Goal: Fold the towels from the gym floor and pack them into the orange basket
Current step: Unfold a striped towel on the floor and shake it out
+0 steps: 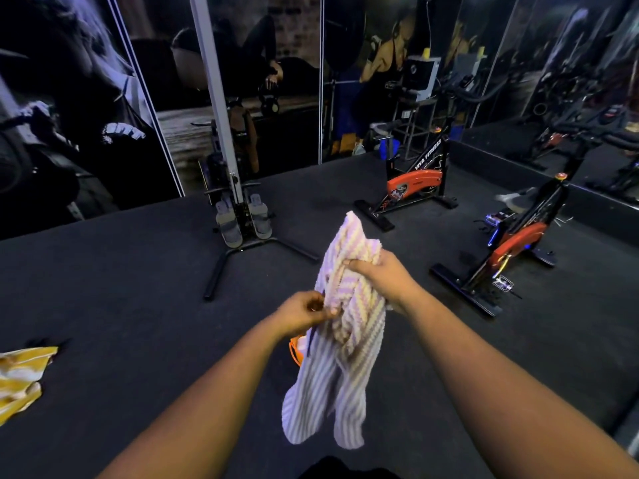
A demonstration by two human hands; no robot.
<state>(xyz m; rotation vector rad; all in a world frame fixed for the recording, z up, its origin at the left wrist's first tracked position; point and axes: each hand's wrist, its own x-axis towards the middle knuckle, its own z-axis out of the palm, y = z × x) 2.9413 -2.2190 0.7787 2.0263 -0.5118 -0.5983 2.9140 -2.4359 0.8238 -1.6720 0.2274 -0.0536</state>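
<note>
Fingers point(356, 263) of the right hand point(383, 276) clutch the bunched striped towel point(345, 340) aloft; left hand point(304, 311) pinches its edge. Orange basket point(295, 352) sits below, mostly hidden. Recommend finding corners and spreading it flat before folding.

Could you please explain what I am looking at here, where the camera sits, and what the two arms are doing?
There is no machine here: these are a person's two bare arms, filmed by one wide-angle camera worn on the head, looking forward and down. The room is a gym with a dark floor. Both hands hold a crumpled striped towel up in the air: the right hand has a grip on its upper part, and the left hand pinches an edge lower down. A bit of the orange basket peeks out behind the towel. A yellow towel lies on the floor at far left. Beyond stand two exercise bikes and a rowing machine.
</note>
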